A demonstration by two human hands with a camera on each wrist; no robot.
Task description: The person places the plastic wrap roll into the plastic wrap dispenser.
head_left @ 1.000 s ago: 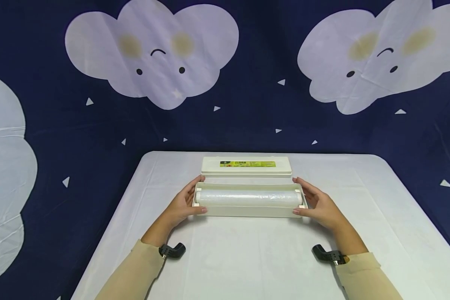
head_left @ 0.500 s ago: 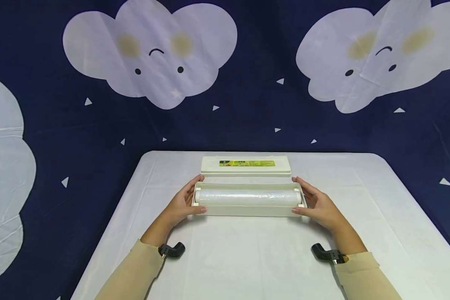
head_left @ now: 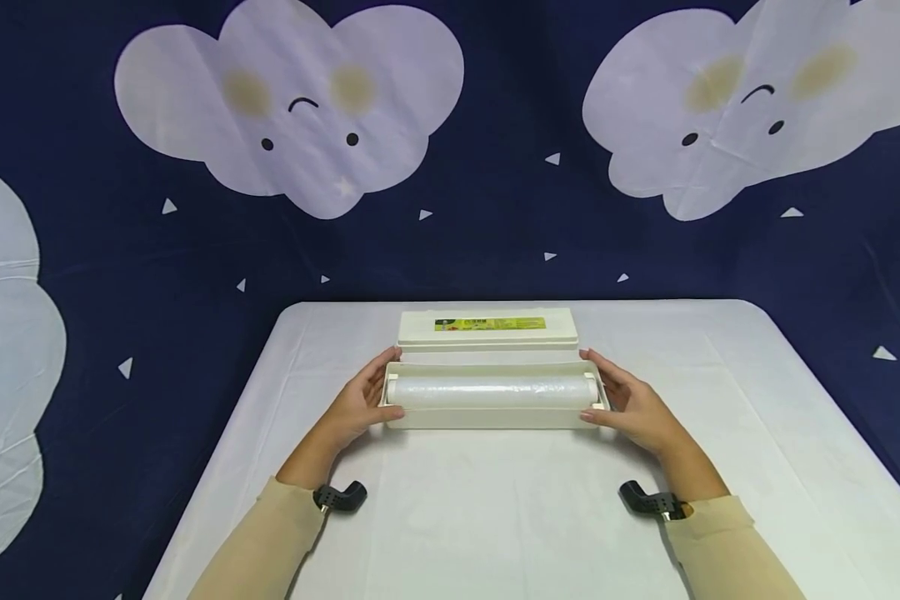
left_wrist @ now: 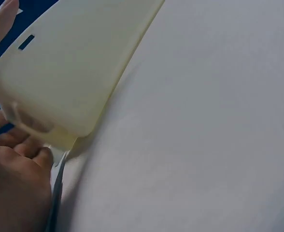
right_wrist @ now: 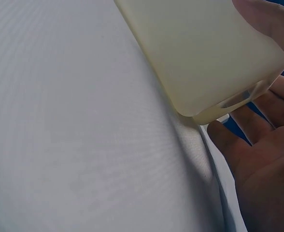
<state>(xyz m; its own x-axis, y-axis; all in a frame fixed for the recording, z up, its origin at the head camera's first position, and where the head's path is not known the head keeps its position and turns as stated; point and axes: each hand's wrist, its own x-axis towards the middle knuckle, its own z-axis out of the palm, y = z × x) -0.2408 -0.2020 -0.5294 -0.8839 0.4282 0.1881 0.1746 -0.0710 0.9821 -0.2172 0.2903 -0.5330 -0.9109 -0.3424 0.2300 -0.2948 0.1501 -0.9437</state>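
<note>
An off-white cling film box (head_left: pixel 487 419) lies lengthwise on the table with its top off. Inside it rests a roll of clear cling film (head_left: pixel 495 389) on a pale holder. My left hand (head_left: pixel 351 408) holds the box's left end, thumb on the front wall and fingers round the back. At the right end, my right hand (head_left: pixel 640 410) grips it in the same way. Both wrist views show the box's plain front wall (left_wrist: pixel 69 72) and a slot in its end. Just behind the box sits its lid (head_left: pixel 487 336), with a yellow-green label.
A white cloth covers the table (head_left: pixel 480 517), whose rounded far corners meet a dark blue curtain (head_left: pixel 495 242) printed with clouds. A black wrist camera (head_left: pixel 341 497) is strapped to the left wrist, another to the right.
The head view has shifted slightly, moving the whole scene a little left and up. Both hands keep their hold on the box, which stays in place before the lid.
</note>
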